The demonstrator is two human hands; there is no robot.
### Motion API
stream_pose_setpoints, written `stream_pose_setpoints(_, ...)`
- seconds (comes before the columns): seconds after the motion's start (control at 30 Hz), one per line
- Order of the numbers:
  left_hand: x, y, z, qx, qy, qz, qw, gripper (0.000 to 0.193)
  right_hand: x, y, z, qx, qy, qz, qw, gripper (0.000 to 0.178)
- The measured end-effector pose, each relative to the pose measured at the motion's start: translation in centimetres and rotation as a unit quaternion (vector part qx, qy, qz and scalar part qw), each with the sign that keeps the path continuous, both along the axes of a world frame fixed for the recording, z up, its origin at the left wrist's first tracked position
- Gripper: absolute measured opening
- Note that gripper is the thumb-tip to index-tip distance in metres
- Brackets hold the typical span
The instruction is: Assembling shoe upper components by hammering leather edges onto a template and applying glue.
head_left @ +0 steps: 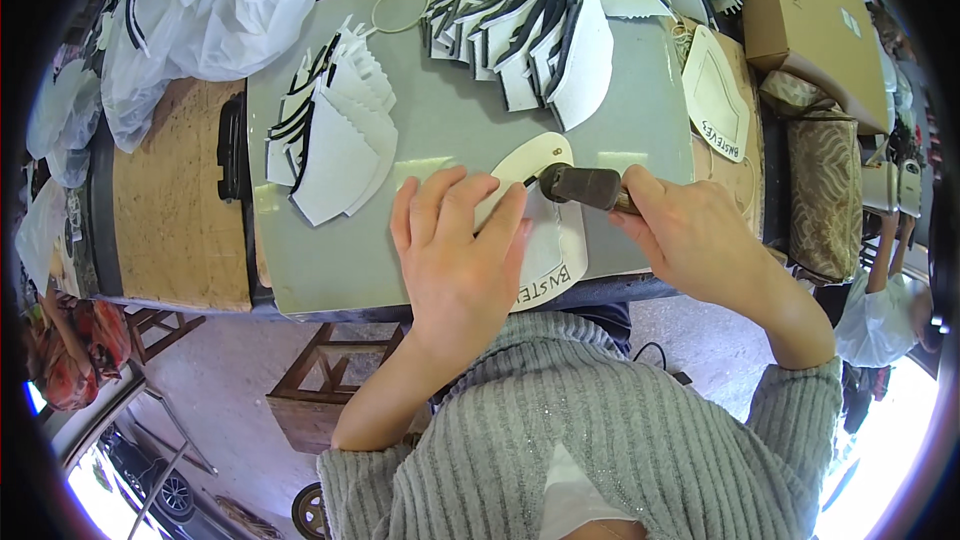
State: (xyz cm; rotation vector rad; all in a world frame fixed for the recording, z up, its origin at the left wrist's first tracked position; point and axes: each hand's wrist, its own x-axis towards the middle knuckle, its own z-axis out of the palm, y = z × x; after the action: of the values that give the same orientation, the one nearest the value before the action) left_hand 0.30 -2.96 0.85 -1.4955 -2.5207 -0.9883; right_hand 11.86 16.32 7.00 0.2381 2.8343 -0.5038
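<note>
A cream shoe-part template [545, 150] with black lettering lies near the front of the grey board. A white piece [543, 230] lies on it, partly covered. My left hand [450, 250] rests over the template's left side, fingers spread, with a short black strip by the index fingertip. My right hand [690, 230] is closed round the handle of a hammer [590, 187]; its dark head is over the template, just right of my left fingers. Whether the head touches the piece I cannot tell. Fanned white pieces with black edging [340, 150] lie to the left.
The grey board [430, 130] also bears a larger stack of black-edged white pieces [580, 70] at the back. Beyond its right edge lie another cream template [713, 90], a cardboard box [820, 20] and a patterned bag [823, 180]. A translucent plastic bag [220, 20] sits far left.
</note>
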Motion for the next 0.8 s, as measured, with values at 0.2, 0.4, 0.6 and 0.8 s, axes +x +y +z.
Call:
stream_pose_setpoints(0.2, -0.6, 0.9, 0.0, 0.042, -0.112, 0.011, 0.993, 0.026, 0.1, 1.0, 0.2, -0.005, 0.033, -0.009, 0.999, 0.025)
stream_pose_setpoints(0.4, 1.0, -0.2, -0.7, 0.025, -0.011, -0.033, 0.999, 0.027, -0.5, 3.6, 0.9, -0.108, 0.093, -0.205, 0.968, 0.020)
stream_pose_setpoints(0.6, 0.0, -0.7, -0.7, 0.020, 0.082, -0.139, 0.987, 0.031, 2.8, 7.1, -3.4, 0.210, 0.132, -0.183, 0.951, 0.020)
stream_pose_setpoints(0.8, 1.5, -0.6, -1.0, 0.024, 0.070, -0.135, 0.988, 0.032, 0.7, 4.0, -1.4, 0.162, 0.321, -0.052, 0.932, 0.023)
